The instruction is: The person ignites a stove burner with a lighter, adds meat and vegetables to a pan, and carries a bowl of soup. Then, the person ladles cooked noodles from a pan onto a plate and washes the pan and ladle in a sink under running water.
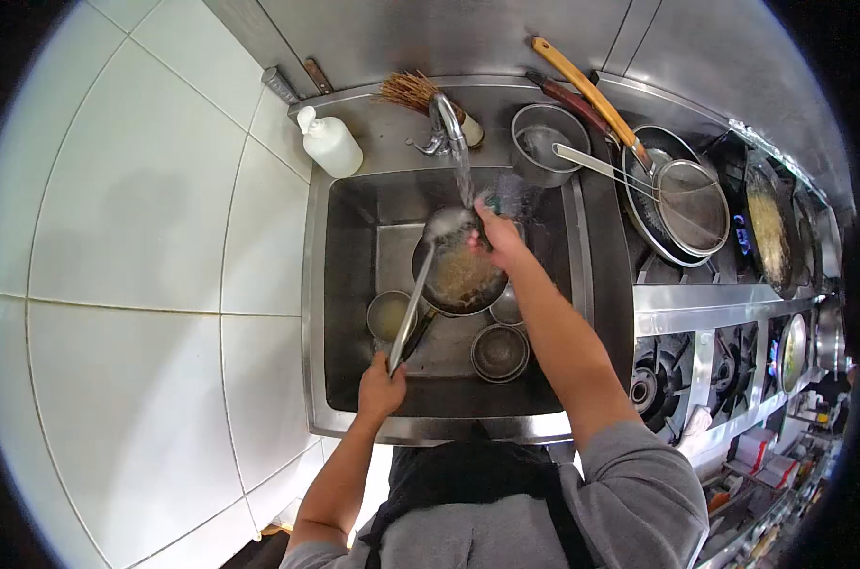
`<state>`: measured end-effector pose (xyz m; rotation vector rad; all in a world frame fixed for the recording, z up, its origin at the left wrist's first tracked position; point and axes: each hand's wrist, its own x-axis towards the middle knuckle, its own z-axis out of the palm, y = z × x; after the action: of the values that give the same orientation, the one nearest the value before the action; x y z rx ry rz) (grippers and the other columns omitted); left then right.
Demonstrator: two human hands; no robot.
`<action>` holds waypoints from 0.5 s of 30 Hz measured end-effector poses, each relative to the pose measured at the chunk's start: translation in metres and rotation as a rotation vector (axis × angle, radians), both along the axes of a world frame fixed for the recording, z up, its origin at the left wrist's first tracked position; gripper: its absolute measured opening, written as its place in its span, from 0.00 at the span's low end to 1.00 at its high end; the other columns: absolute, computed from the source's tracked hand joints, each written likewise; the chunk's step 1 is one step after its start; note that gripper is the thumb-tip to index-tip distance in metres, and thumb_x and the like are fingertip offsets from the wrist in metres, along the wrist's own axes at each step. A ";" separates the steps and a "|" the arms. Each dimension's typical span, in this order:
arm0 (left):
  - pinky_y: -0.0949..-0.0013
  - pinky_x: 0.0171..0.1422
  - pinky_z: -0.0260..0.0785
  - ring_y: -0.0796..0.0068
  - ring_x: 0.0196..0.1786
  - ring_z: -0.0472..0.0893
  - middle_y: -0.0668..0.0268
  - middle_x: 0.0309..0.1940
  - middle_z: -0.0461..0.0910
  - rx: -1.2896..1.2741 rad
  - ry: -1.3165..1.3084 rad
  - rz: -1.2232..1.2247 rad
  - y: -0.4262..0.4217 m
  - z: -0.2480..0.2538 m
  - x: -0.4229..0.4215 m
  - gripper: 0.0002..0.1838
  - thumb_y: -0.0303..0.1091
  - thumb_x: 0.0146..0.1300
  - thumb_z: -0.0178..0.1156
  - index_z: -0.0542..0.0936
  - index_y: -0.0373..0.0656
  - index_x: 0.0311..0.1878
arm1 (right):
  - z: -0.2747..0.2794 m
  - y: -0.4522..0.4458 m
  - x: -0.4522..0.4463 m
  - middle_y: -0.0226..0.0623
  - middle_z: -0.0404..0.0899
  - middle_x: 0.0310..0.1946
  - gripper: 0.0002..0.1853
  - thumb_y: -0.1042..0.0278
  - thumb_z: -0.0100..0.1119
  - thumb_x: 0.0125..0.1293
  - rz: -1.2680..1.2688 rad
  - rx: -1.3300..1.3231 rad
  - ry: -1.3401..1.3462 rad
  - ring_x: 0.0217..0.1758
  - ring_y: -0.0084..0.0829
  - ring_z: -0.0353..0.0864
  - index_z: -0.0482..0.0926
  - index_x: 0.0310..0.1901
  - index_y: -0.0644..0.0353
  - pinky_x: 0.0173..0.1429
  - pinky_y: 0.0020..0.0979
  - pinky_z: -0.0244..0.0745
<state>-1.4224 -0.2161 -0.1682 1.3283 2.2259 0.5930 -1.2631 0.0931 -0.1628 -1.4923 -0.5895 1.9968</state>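
Observation:
My left hand (381,389) is closed round the end of a long metal ladle handle (414,303). The ladle's round bowl (449,226) is up under the running water. My right hand (496,239) is beside that bowl, just below the faucet (449,128), with its fingers curled. A small dark-green patch shows at its thumb, but I cannot make out what it holds. Beneath both, a frying pan (466,283) with cloudy, brownish water sits in the sink (444,356), its black handle toward me.
Small metal bowls (388,316) and a stacked round tin (499,354) lie in the sink. Behind it are a white pump bottle (332,144), a twig brush (411,92) and a metal pot (548,142). Rightward, a strainer (693,207) and pans rest on the stove (677,296); a blue flame burns there.

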 end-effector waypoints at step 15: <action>0.74 0.17 0.52 0.82 0.14 0.61 0.75 0.15 0.60 -0.450 -1.361 0.313 0.022 0.071 0.008 0.12 0.34 0.66 0.61 0.67 0.46 0.35 | -0.068 -0.025 0.000 0.45 0.69 0.48 0.19 0.74 0.51 0.59 0.873 1.675 -0.915 0.56 0.46 0.69 0.75 0.54 0.59 0.62 0.40 0.67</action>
<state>-1.4144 -0.1941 -0.0976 0.1327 1.2429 0.7193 -1.2628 0.0684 -0.2305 -0.8019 -2.6513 0.3157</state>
